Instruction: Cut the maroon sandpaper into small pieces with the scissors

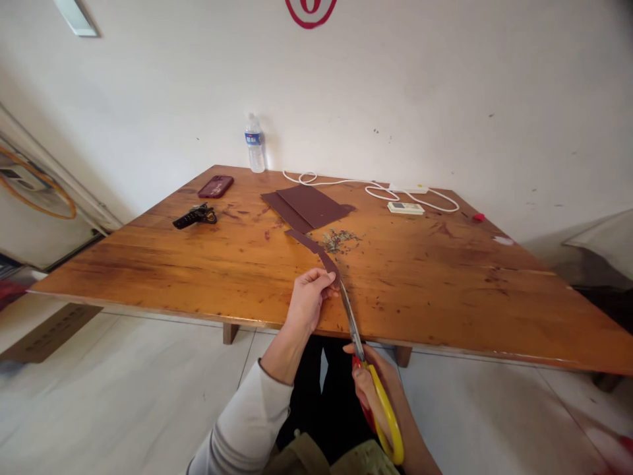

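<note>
A narrow strip of dark brown paper or card [327, 261] is pinched between the thumb and fingers of my left hand [310, 295], near the table's front edge. My right hand [372, 382] grips scissors [390, 415] with yellow and red handles. Their long metal blades point up and away, and the tips meet the strip's near end beside my left fingertips; I cannot tell how far the blades are parted. Beyond the strip lies a small heap of dark clippings [338, 241]. Larger brown sheets [314, 206] overlap just behind it.
On the wooden table [435, 290] a phone [216, 187] and a black bundled object [195, 216] lie at left. Against the wall stands a water bottle [254, 145]. A white cable [341, 181] runs to a power strip [408, 189], near a small pale box [405, 208].
</note>
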A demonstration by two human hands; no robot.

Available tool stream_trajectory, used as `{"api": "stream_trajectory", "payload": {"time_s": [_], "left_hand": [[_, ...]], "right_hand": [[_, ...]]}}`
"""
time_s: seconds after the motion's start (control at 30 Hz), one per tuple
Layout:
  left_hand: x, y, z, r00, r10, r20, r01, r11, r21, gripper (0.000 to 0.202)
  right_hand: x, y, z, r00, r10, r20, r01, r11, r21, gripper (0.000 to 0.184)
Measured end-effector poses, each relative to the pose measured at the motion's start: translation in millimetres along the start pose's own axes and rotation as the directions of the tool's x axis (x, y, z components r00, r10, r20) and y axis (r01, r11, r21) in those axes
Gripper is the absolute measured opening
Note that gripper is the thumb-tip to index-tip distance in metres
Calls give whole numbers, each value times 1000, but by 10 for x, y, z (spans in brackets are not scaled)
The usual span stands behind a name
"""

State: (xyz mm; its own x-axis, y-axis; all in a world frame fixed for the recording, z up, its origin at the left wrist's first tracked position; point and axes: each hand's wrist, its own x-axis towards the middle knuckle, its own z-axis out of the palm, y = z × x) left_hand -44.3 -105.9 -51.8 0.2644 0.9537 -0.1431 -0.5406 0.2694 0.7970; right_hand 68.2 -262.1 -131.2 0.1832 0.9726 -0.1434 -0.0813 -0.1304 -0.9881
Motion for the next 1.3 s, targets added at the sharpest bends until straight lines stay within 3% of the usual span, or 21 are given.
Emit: {"api": "stream_trajectory", "payload": {"time_s": [0.17, 0.7, 0.83, 1.1, 1.3], "left_hand": [[2, 0, 5, 1000, 2, -7, -2, 1000, -1, 29], [8, 12, 29, 999, -9, -39, 7, 999, -40, 33], [12, 6, 28, 999, -19, -35, 18, 999, -35, 34], [6, 43, 7, 999, -44, 14, 45, 999, -31, 35], [0, 49, 6, 999, -52, 13, 53, 998, -31, 31]], "right_hand": [[47, 71, 23, 993, 87, 74, -97, 984, 152, 53], [-43, 55, 82, 998, 43, -52, -40, 998, 55, 45], [-30, 110, 7, 993, 108, 43, -111, 990, 90, 53], [-72, -39, -62, 998, -53, 26, 54, 998, -40, 58], [-41, -66, -260, 994, -42, 101, 59, 982, -181, 58]]}}
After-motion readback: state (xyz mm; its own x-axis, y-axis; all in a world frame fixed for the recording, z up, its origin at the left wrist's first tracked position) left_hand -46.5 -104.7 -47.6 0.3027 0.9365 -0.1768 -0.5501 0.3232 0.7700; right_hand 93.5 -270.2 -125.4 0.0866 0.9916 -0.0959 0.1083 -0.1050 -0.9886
